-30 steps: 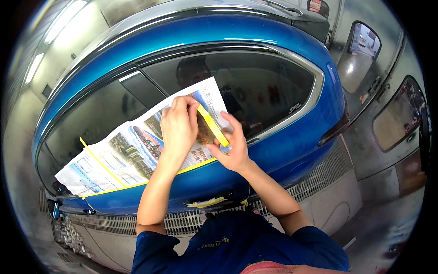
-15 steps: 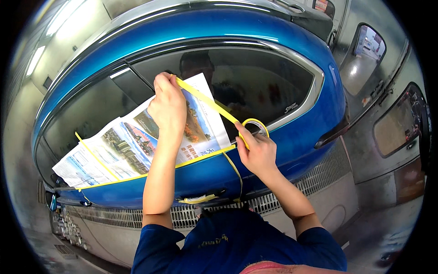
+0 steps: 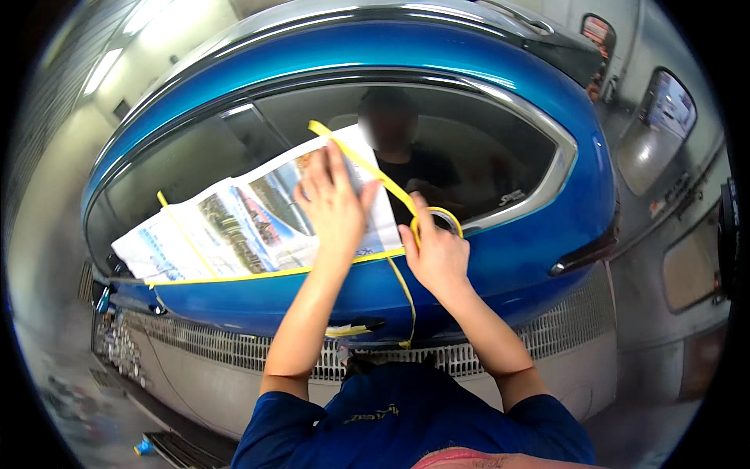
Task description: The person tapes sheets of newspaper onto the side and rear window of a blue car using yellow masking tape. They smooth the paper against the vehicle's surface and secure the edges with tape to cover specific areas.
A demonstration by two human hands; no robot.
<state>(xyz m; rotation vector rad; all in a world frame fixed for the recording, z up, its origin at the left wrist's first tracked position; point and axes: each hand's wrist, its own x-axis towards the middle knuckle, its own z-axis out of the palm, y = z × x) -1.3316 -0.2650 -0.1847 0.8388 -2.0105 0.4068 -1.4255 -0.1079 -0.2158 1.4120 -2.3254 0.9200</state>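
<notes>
A printed newspaper sheet (image 3: pixel 226 223) lies against the dark side window (image 3: pixel 476 148) of a blue car (image 3: pixel 516 262). Yellow masking tape runs along its lower edge, and another yellow strip (image 3: pixel 187 238) crosses its left part. My left hand (image 3: pixel 336 203) is open, fingers spread flat on the paper beside a slanting tape strip (image 3: pixel 397 192). That strip lies along the sheet's right edge, its free upper end on the glass. From its lower end hangs the roll of yellow masking tape (image 3: pixel 458 223), gripped by my right hand (image 3: pixel 439 254) near the window's lower edge.
A loose yellow tape tail (image 3: pixel 404 301) hangs down the door. More tape covers part of the door handle (image 3: pixel 351 330). Floor grating (image 3: pixel 547 332) runs beneath the car, and grey doors with windows (image 3: pixel 668 102) stand at the right.
My left hand has let go of the tape's upper end, moved down and flattened onto the newspaper. The tape now slants across the sheet's right edge. My right hand still grips the roll.
</notes>
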